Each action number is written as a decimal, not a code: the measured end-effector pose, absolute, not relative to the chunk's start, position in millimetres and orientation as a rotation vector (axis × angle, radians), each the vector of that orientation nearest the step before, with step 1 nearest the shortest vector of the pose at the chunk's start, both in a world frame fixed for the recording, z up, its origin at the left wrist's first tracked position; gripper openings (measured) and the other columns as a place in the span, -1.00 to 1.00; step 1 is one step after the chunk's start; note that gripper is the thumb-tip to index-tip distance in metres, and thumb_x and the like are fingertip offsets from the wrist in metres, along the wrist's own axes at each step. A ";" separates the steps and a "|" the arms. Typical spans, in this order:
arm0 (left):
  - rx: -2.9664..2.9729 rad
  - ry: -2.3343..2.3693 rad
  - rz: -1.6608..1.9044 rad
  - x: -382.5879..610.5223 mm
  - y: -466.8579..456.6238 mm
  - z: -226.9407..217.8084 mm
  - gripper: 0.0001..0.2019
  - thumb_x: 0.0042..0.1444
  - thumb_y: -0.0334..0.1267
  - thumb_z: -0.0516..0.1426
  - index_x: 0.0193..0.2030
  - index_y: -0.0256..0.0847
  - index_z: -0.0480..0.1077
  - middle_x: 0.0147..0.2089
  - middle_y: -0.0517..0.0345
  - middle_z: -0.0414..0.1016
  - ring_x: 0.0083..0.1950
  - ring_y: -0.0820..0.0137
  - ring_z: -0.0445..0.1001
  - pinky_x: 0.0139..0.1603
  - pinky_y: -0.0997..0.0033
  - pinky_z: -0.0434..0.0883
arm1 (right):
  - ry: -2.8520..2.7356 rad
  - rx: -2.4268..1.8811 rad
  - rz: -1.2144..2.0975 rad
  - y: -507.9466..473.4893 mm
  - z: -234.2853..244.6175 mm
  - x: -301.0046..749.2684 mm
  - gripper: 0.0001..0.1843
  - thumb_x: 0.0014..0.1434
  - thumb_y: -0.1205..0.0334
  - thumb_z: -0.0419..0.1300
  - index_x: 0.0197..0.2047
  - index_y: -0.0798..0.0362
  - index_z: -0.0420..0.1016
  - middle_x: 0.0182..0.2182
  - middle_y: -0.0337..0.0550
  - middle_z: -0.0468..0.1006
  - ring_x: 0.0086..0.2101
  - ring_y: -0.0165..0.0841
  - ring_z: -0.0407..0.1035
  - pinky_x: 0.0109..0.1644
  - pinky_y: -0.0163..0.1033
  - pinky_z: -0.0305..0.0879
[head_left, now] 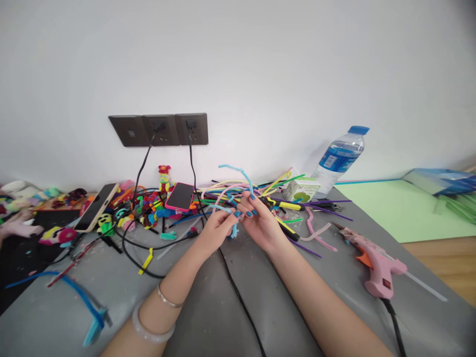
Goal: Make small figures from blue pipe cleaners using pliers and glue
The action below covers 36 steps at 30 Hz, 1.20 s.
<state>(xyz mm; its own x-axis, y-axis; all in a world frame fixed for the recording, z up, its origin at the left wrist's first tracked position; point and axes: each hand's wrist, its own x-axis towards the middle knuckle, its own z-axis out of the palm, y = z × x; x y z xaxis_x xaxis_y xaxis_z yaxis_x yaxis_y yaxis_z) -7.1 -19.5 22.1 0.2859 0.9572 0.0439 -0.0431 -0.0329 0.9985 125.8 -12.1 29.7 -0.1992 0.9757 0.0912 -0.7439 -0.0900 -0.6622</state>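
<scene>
Underneath everything, one grey table (230,317); to its right, one pale green mat (401,208); along the far side, one loose heap of coloured pipe cleaners (282,184), too many to count; on the wall, three dark socket plates (158,130) in a row, with two black cables (192,168) hanging from them; by the wall at right, one water bottle (340,158) with a blue cap, upright; near the right table edge, one pink glue gun (375,265) on its side; at the middle, two hands close together: left hand (215,228) pinched tight on one light blue pipe cleaner (238,170), right hand (260,223) closed narrow round the same strand, blue-painted nails showing; strand held just above the table, one end arcing up over the fingers; left of centre, two phones, a tan-cased phone (94,208) and a pink-cased phone (180,197), screens up and apart; just beside the bottle, one small green-and-white carton (303,190); on the left wrist, two bangles, a pale bangle (152,329) and a thin metal bangle (169,297)
</scene>
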 end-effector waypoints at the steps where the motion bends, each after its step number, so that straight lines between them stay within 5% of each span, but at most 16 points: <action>1: 1.281 0.939 1.046 -6.6 -19.8 21.7 -0.54 -0.03 0.13 0.22 -0.60 -0.21 0.21 -0.65 0.35 0.04 -0.60 0.57 0.00 -0.55 0.47 -0.03 | -0.690 -0.429 1.667 -12.4 30.0 125.6 -0.90 0.17 0.17 0.27 -0.27 0.01 0.49 -0.58 -0.40 -0.04 -0.59 -0.50 -0.02 -0.46 -0.40 0.25; 15: 0.808 0.641 1.060 7.0 -33.0 31.9 -0.47 0.03 -0.04 0.22 -0.62 -0.16 -0.09 -0.68 0.44 -0.23 -0.64 0.61 -0.18 -0.55 0.46 0.02 | -0.702 -0.365 1.763 -20.9 42.0 129.0 -0.80 0.24 0.20 0.19 -0.43 -0.01 0.38 -0.60 -0.40 -0.13 -0.60 -0.45 -0.23 -0.56 -0.37 0.05; 20: 0.934 0.680 1.092 5.7 -30.3 25.3 -0.46 -0.02 0.00 0.24 -0.67 -0.16 -0.04 -0.70 0.40 -0.12 -0.63 0.60 -0.09 -0.53 0.45 0.06 | -0.659 -0.329 1.775 -19.5 37.1 127.0 -0.83 0.25 0.22 0.19 -0.40 -0.01 0.38 -0.61 -0.41 -0.12 -0.63 -0.46 -0.18 -0.58 -0.39 0.08; 26: 1.274 0.944 1.190 -2.6 -18.1 21.7 -0.59 -0.03 0.04 0.26 -0.60 -0.21 0.26 -0.64 0.32 0.15 -0.58 0.54 0.14 -0.52 0.47 0.13 | -0.508 -0.431 1.697 -7.8 26.7 129.1 -0.97 0.16 0.27 0.25 -0.31 0.03 0.50 -0.65 -0.43 0.13 -0.61 -0.53 0.13 -0.41 -0.43 0.34; 30: 1.345 0.972 1.195 -9.7 -13.1 27.0 -0.64 0.00 0.01 0.25 -0.55 -0.22 0.32 -0.58 0.25 0.29 -0.53 0.50 0.26 -0.48 0.48 0.21 | -0.617 -0.608 1.574 0.5 18.0 135.7 -0.84 0.07 0.15 0.31 -0.30 0.05 0.56 -0.56 -0.30 0.46 -0.45 -0.43 0.41 -0.26 -0.30 0.42; 36: 1.333 1.016 1.206 -21.5 -5.3 24.1 -0.72 -0.01 -0.04 0.26 -0.44 -0.23 0.39 -0.51 0.18 0.43 -0.48 0.46 0.36 -0.49 0.52 0.29 | -1.132 -0.974 1.162 10.0 11.1 152.5 -0.68 0.09 -0.07 0.24 -0.18 -0.06 0.54 -0.26 -0.14 0.61 -0.22 -0.21 0.48 -0.01 -0.04 0.38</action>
<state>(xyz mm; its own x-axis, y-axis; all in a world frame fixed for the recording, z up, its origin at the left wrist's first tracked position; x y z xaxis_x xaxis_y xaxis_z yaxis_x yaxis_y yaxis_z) -21.5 -5.3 24.1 0.1404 0.9825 0.1223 -0.0463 -0.1169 0.9921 152.5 10.0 11.1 0.0331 0.9879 0.1517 -0.1772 0.1552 -0.9718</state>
